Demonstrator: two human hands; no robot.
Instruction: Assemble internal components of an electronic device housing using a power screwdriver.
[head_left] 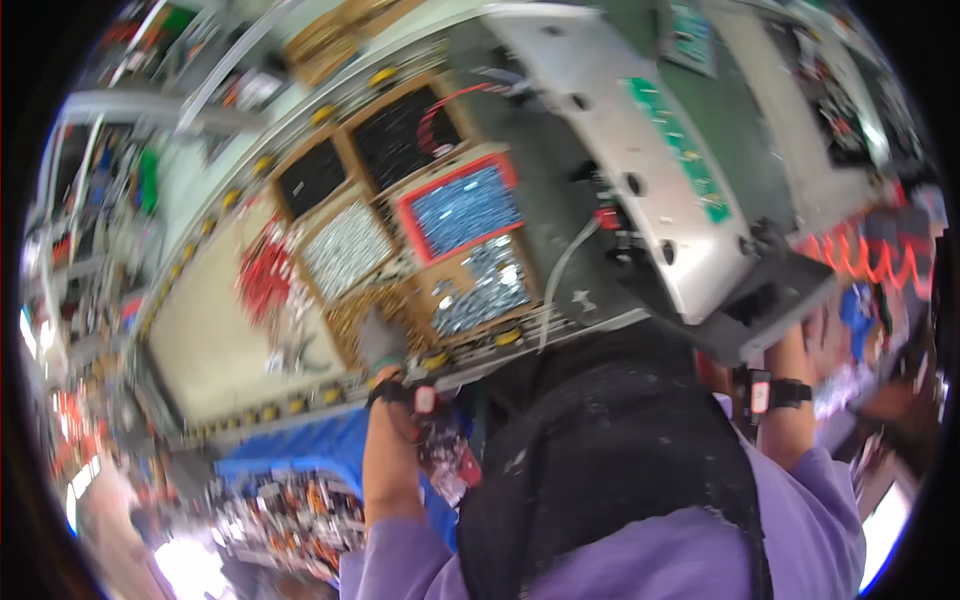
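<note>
My left hand (pixel 380 343), in a grey glove, reaches into a cardboard box of small brass-coloured parts (pixel 352 318). Motion smears its fingers, so their grip does not show. At the right, a long silver metal panel (pixel 640 170) stands slantwise, with a green circuit board (pixel 680 150) on it and a black end piece (pixel 765 305) at its near end. My right forearm (pixel 787 430) goes up to that end piece. Behind it my right hand is hidden. A white cable (pixel 565 270) runs from a small red connector (pixel 606 217) beside the panel.
Near the left hand are a box of silver screws (pixel 348 248), a red-rimmed tray of bluish screws (pixel 465 210) and a box of loose silver parts (pixel 485 290). Two boxes of black parts (pixel 405 135) sit farther off. Red wires (pixel 265 275) lie left; an orange coiled hose (pixel 865 262) hangs right.
</note>
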